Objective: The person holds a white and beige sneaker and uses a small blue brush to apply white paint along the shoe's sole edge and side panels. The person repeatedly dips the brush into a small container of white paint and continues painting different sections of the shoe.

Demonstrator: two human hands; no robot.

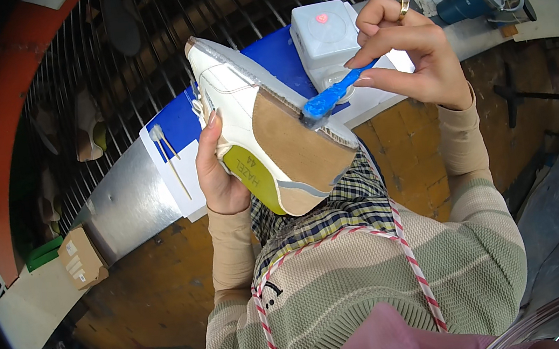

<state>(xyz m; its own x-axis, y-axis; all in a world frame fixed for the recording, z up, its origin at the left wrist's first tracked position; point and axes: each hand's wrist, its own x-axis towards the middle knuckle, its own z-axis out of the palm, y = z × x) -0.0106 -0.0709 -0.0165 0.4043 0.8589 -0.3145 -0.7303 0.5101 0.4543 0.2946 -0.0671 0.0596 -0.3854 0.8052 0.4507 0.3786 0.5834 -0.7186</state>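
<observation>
My left hand (pixel 218 177) grips an unsoled shoe (pixel 235 95) by its heel side, holding it tilted with the toe up and away from me. The shoe is white with tan suede-like panels, a lime-green heel patch and a grey underside. My right hand (pixel 415 51) pinches a small blue-handled brush (pixel 334 96) between thumb and fingers. Its bristle end meets the lower edge of the tan side panel, close to the grey bottom. The fingers of my left hand behind the shoe are hidden.
A white plastic container (pixel 326 33) stands on a blue sheet (pixel 179 120) over white paper. Thin cotton-tipped sticks (pixel 168 157) lie left of the shoe. Beyond, shoes (pixel 87 122) rest on a rack of dark bars (pixel 167 20). A blue tumbler (pixel 472 1) is far right, a cardboard box (pixel 82 258) left.
</observation>
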